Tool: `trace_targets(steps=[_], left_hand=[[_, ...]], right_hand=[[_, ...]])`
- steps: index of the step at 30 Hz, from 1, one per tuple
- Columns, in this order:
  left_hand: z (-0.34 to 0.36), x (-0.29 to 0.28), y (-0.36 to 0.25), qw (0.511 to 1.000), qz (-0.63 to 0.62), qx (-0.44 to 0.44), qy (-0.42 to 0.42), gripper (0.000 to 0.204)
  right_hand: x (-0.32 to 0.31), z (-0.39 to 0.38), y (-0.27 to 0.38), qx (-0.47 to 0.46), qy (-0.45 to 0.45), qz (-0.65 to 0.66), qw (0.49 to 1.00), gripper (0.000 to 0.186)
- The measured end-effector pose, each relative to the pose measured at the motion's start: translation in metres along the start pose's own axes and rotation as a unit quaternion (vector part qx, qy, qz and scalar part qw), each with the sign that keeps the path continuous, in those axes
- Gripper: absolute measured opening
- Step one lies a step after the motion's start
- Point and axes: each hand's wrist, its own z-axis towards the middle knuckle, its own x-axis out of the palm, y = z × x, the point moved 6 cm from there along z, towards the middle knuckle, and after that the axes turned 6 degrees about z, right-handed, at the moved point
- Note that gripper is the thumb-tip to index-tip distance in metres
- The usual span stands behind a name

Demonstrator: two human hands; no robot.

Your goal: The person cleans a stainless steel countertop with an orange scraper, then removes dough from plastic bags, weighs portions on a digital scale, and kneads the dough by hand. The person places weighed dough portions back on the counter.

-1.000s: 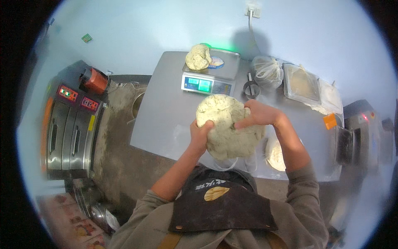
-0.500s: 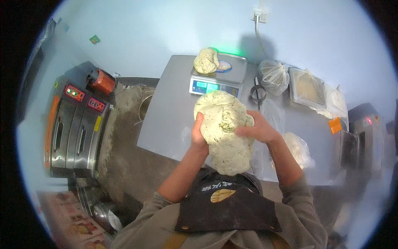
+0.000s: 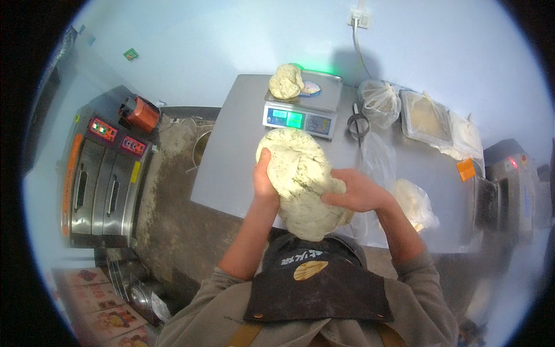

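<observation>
A large pale lump of dough (image 3: 300,173) flecked with green is held up in front of my body, over the near side of the metal table (image 3: 231,156). My left hand (image 3: 265,180) grips its left side, thumb on top and fingers hidden underneath. From the right, my right hand (image 3: 357,192) is closed on the dough, its thumb pressed into the surface. Beyond it stands a digital scale (image 3: 299,120) with a lit display. A smaller piece of the same dough (image 3: 285,82) rests on the left of the scale's pan (image 3: 324,98).
Right of the scale lie a dark ring-shaped tool (image 3: 358,126), a tied plastic bag (image 3: 380,104) and a plastic-covered tray (image 3: 426,118). A clear bag with pale contents (image 3: 414,205) is near the front right. An oven with metal doors (image 3: 101,191) stands at the left.
Both hands have shifted slightly left with the large dough, and its folds have changed shape. The smaller piece remains on the scale.
</observation>
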Motion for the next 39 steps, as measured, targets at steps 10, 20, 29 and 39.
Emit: trace_targets(steps=[10, 20, 29, 39], left_hand=[[0.011, -0.015, -0.035, 0.989, -0.075, 0.083, -0.1, 0.065], [0.011, -0.001, -0.051, 0.982, -0.121, 0.072, -0.123, 0.07], [0.03, -0.007, -0.048, 0.976, -0.152, 0.106, -0.114, 0.07], [0.099, -0.162, -0.139, 0.956, -0.065, 0.185, -0.219, 0.065]], right_hand=[[0.013, -0.021, -0.01, -0.086, -0.102, 0.091, 0.987, 0.063], [0.008, -0.002, -0.07, 0.023, 0.01, 0.2, 0.979, 0.062], [0.059, 0.04, -0.065, 0.072, 0.104, 0.15, 0.981, 0.066], [-0.031, 0.03, -0.12, 0.12, -0.074, 0.292, 0.946, 0.054]])
